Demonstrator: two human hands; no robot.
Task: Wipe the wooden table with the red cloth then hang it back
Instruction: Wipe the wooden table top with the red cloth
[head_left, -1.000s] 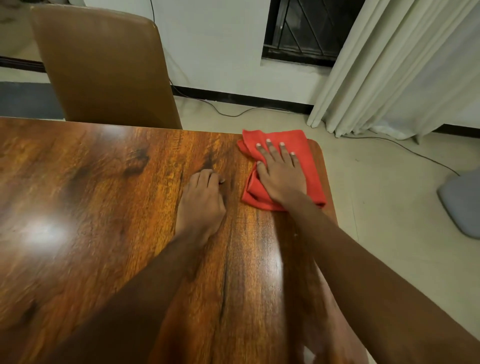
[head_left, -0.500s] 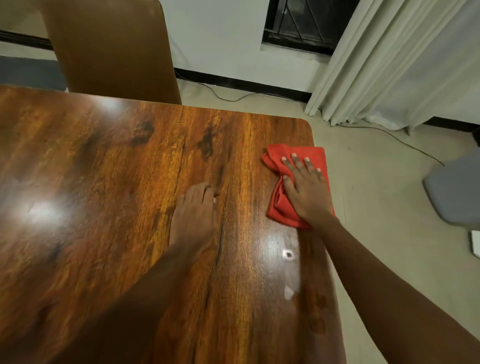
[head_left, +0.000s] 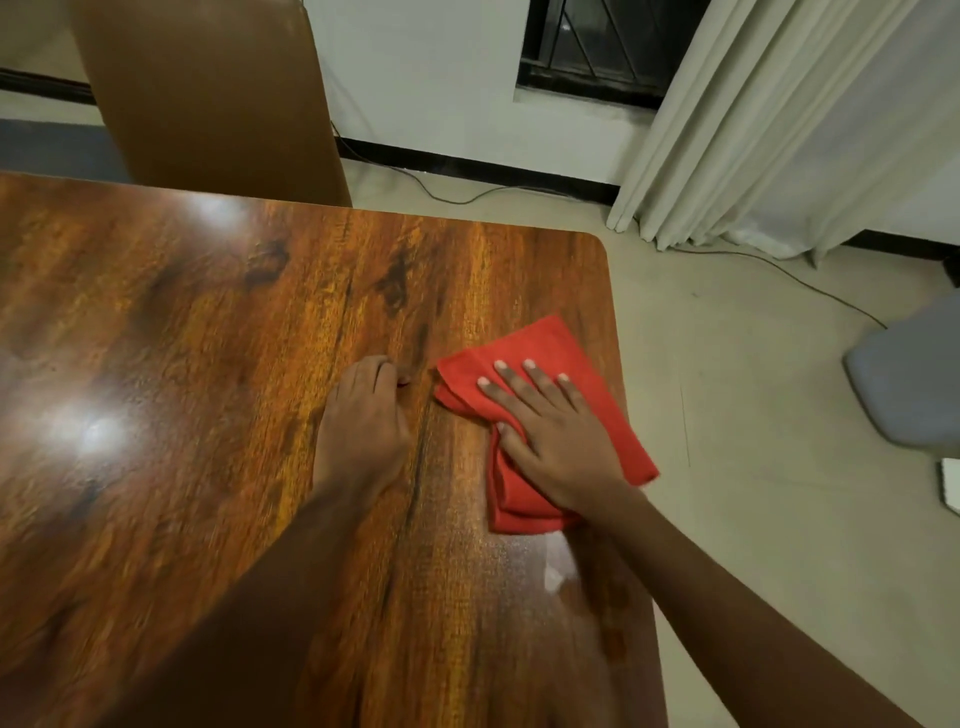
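- Head view: glossy brown wooden table (head_left: 208, 389) fills left and centre, rounded far-right corner at about 1 o'clock.
- Folded red cloth (head_left: 563, 353) lies flat on table at right edge, roughly 3 o'clock from frame centre; its right corner overhangs the edge slightly.
- Right hand (head_left: 556, 441) flat on red cloth, palm down, fingers spread wide, pressing not gripping; thumb tucked against cloth's left fold.
- Left hand (head_left: 363, 431) rests on bare wood just left of cloth, 9 o'clock from it, not touching cloth; fingers curled under, holds nothing visible.
- Both forearms enter from bottom, 6 o'clock.
- Tan leather chair back (head_left: 208, 93) behind table's far edge at 11 o'clock.
- White pleated curtain (head_left: 779, 130) at 1–2 o'clock, dark barred window (head_left: 597, 47) at 12.
- Thin black cable (head_left: 467, 195) runs along pale floor by the wall.
- Grey rounded object (head_left: 914, 384) on floor at 3 o'clock, cut off; cannot tell what.
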